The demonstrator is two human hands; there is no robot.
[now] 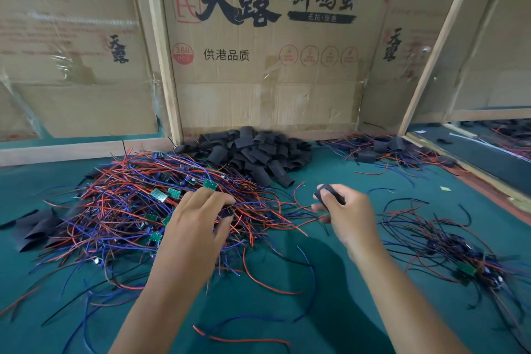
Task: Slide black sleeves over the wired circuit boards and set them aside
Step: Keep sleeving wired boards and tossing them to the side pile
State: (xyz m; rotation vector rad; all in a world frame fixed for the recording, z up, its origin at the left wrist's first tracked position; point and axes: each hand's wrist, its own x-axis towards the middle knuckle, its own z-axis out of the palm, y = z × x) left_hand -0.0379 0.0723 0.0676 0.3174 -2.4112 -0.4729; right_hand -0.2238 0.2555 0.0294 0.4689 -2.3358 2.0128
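A big tangle of red, blue and black wires with small green circuit boards covers the left of the green table. My left hand lies on its right edge, fingers curled down into the wires around something dark; what it grips is hidden. My right hand hovers just right of the pile and pinches a black sleeve between thumb and fingers. A heap of loose black sleeves sits at the back centre against the cardboard.
Sleeved boards with wires lie at the back right. Another wire bundle with a green board spreads at the right. Flat black sleeves lie at the far left. Cardboard walls and a wooden rail close off the table.
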